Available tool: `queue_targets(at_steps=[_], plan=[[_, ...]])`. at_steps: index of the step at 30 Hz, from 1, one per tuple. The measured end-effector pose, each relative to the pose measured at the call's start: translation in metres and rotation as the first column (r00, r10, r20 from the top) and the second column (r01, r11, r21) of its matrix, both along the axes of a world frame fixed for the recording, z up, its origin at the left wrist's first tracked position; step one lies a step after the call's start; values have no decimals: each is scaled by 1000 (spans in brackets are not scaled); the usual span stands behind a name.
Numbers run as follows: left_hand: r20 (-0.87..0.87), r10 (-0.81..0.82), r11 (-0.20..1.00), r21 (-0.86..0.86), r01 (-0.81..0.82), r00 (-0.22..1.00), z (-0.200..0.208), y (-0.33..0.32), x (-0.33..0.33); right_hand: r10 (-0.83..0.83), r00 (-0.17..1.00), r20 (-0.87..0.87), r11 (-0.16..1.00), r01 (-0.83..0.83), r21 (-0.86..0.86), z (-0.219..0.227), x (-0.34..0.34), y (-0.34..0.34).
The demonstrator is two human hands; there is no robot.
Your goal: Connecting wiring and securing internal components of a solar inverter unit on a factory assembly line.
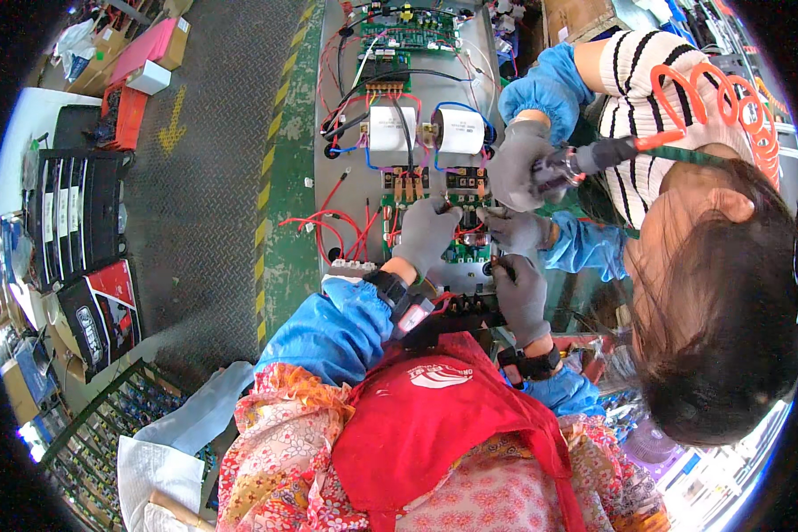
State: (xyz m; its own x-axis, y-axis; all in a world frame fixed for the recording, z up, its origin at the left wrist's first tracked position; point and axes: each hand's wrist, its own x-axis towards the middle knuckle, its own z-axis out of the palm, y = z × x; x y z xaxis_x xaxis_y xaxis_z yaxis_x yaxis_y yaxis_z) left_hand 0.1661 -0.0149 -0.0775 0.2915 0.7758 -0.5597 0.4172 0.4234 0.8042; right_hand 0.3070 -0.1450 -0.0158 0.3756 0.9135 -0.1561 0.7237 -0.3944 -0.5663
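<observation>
My left hand [428,232], in a grey glove, reaches over a green circuit board [390,223] inside a long metal chassis [356,182]. Its fingers are drawn together near the board's dark terminal parts; what they hold, if anything, is too small to name. At the board's lower right is my right hand [520,297], also gloved, its fingertips pinched at the chassis edge on something hidden. Across from me a co-worker's gloved hand [514,168] grips a powered screwdriver [563,167]. The co-worker's other gloved hand [516,232] touches the board's right side, close to both of mine.
Two white cylindrical capacitors [458,131] lie beyond the board. Loose red wires [350,226] spread to its left. An orange coiled hose [727,97] runs by the co-worker's head [718,293]. A walkway [204,160] with black toolboxes [78,217] lies left.
</observation>
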Motion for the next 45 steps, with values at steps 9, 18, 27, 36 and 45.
queue_targets(at_steps=[9, 18, 27, 36, 45], plan=[[-39, -9, 999, 40, 10, 999, 5, 0, -1, 2, 1000, -15, 1000, -3, -9, 5, -2, 3], [-22, 16, 1000, 25, -15, 1000, -2, -1, 1, 2, 1000, -7, 999, -1, 33, -2, 0, 1], [-36, 2, 1000, 6, -2, 999, 6, 1, 0, -3, 1000, 13, 1000, 3, -9, -3, 2, 0], [-41, -30, 999, 43, 32, 999, 11, 3, -2, 9, 1000, 10, 1000, -9, -17, -7, 4, -1], [-14, -28, 1000, 11, 28, 1000, 5, 3, -1, 3, 1000, -7, 999, -4, -54, -3, 2, 2]])
